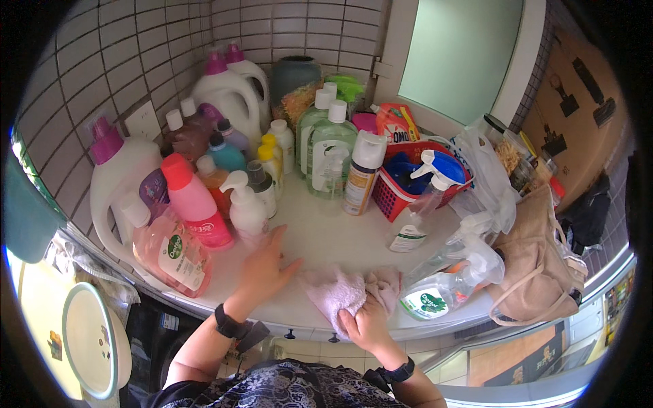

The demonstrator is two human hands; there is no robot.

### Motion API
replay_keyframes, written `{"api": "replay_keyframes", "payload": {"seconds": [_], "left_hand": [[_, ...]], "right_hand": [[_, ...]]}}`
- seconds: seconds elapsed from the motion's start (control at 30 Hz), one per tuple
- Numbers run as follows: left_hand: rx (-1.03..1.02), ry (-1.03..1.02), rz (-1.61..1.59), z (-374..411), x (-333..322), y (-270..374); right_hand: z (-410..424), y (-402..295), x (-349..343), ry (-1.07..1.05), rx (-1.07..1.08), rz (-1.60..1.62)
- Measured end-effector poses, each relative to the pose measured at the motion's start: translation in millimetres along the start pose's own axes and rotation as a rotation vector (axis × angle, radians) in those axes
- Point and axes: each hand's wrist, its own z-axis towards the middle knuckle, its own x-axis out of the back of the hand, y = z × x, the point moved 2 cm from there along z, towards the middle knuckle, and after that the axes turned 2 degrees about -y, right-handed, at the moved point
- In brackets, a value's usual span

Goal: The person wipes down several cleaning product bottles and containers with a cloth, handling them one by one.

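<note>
My right hand [363,326] grips a pink terry cloth [339,296] on the front part of the white countertop [316,224]. With fingers apart and nothing held, my left hand [262,275] is over the counter, its fingertips close to a white pump bottle [248,206]; whether they touch it I cannot tell. Left of that hand stand a pink bottle with a red cap [196,204] and a Dettol bottle of pink liquid [176,255]. A clear Dettol spray bottle [428,301] lies tilted to the right of the cloth, and a spray bottle with a blue-and-white trigger [410,229] stands behind it.
Large white jugs [227,97], green-liquid bottles [331,148] and an aerosol can [365,171] stand farther back. Beside them are a red plastic basket [390,196] and an OMO pouch [397,122]. A beige bag [530,260] sits at the right edge; a basin [92,341] is at lower left.
</note>
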Motion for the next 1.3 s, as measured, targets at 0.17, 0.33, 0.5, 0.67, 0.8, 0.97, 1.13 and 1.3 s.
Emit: {"api": "replay_keyframes", "payload": {"seconds": [0.17,0.33,0.5,0.67,0.8,0.97,1.13,1.3], "left_hand": [[-0.023,0.032,-0.149,67,-29,29],[-0.005,0.124,-0.140,134,-81,22],[0.080,0.060,-0.204,141,-87,22],[-0.082,-0.061,-0.243,111,-75,-3],[-0.084,0.003,-0.370,52,-41,-10],[0.103,-0.087,-0.200,-7,20,14],[-0.108,0.197,-0.030,-52,38,-30],[0.175,0.348,-0.123,-53,33,-48]], "right_hand": [[-1,-1,9,-0.008,0.002,0.011],[-2,4,6,0.045,0.031,-0.003],[0,4,8,0.085,0.047,0.061],[-4,11,1,0.087,0.067,0.070],[-2,3,3,0.058,0.055,0.083],[-2,4,12,0.048,0.030,0.051],[1,-2,9,0.055,0.057,0.014],[-1,3,5,0.073,0.074,0.000]]}}
